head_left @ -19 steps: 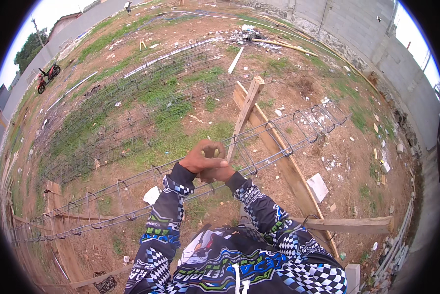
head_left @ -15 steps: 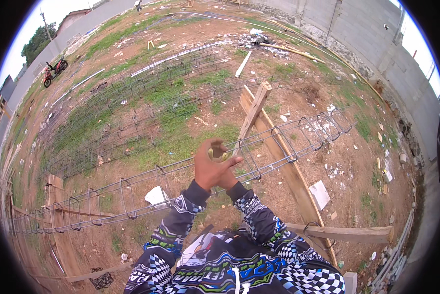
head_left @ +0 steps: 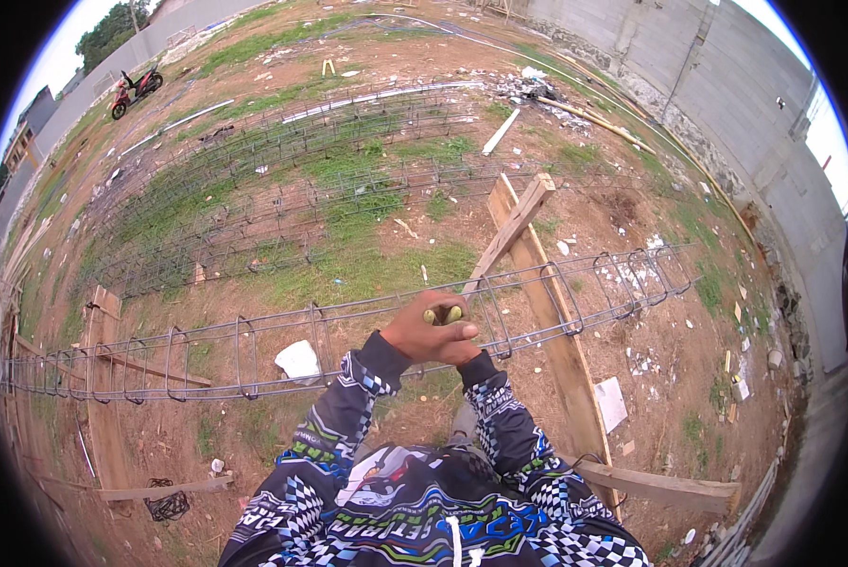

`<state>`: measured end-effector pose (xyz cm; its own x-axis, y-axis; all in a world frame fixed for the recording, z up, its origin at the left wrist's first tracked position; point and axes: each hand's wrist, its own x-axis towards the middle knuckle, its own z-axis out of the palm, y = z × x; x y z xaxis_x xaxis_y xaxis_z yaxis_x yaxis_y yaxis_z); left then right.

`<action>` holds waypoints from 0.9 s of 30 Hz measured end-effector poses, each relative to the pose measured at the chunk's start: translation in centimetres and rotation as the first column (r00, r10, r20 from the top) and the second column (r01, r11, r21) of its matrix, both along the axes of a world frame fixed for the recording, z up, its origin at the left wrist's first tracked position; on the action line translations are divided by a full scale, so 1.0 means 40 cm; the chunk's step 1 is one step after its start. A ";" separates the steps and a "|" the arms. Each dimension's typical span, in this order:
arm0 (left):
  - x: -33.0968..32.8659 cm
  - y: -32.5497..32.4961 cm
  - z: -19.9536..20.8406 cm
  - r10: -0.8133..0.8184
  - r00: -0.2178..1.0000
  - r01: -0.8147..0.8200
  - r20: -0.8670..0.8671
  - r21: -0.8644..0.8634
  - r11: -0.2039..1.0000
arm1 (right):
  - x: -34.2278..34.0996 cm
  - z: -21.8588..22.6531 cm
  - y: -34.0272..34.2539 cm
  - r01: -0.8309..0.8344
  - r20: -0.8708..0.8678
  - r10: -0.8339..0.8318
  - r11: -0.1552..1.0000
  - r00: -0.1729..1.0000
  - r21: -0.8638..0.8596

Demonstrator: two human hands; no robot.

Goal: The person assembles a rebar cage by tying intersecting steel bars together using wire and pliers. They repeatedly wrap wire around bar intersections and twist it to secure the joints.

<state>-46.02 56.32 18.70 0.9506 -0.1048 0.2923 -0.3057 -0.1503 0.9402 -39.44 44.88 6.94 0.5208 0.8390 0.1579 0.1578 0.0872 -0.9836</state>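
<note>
My two hands meet in front of me at a long steel rebar cage (head_left: 244,354), which runs from left to right with rectangular stirrups along it. Uppermost is my left hand (head_left: 413,326), its fingers curled round a tool with two yellow-green rounded handle ends (head_left: 455,313). The tool's working end is hidden, so its kind does not show. Pressed close beneath is my right hand (head_left: 458,351); its fingers are mostly covered by the left. The cage's bars pass behind both hands.
A wooden plank (head_left: 575,387) with a crossed timber (head_left: 511,231) stands under the cage to the right. Another upright plank (head_left: 105,406) stands left. More rebar cages (head_left: 244,213) lie on grass beyond. A concrete wall (head_left: 679,57) borders the right; a motorbike (head_left: 137,92) stands far left.
My hands have shifted slightly right and down in the picture, and the left fingers have closed more around the handle ends. The whole view has turned a little.
</note>
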 end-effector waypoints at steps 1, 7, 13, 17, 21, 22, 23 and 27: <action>-0.002 0.024 0.003 -0.102 0.994 0.099 -0.046 -0.061 0.993 | 0.009 0.048 -0.004 -0.157 -0.049 0.152 0.980 0.987 -0.124; 0.038 0.030 -0.021 -0.122 0.985 0.075 -0.120 -0.333 0.940 | -0.003 -0.102 0.050 0.163 0.064 -0.173 0.977 0.983 0.135; -0.046 -0.148 -0.022 0.733 0.678 -0.732 -0.055 -0.146 0.666 | -0.110 -0.032 0.028 0.510 0.183 -0.532 0.846 0.827 0.155; -0.039 -0.031 -0.059 0.378 0.925 -0.374 0.041 -0.081 0.924 | -0.114 -0.004 0.009 0.339 0.157 -0.360 0.930 0.920 0.142; 0.010 0.082 -0.054 -0.311 0.944 0.281 -0.111 -0.222 0.934 | -0.049 0.040 0.014 0.050 0.118 -0.065 0.991 0.991 0.126; 0.021 0.083 -0.049 -0.303 0.943 0.255 -0.138 -0.283 0.925 | -0.056 0.046 0.033 0.165 -0.019 -0.164 0.982 0.986 0.089; 0.024 0.086 -0.043 -0.293 0.942 0.224 -0.165 -0.342 0.913 | -0.067 0.050 0.050 0.275 -0.164 -0.264 0.960 0.950 0.049; -0.018 -0.046 -0.017 0.588 0.802 -0.564 0.101 -0.196 0.803 | -0.074 -0.100 0.123 0.685 -0.205 -0.654 0.680 0.728 0.261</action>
<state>-46.72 54.50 18.02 0.7645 0.5043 0.4016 -0.3450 -0.2061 0.9157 -42.40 49.82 2.95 0.9488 0.1777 0.2613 0.2056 0.2811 -0.9374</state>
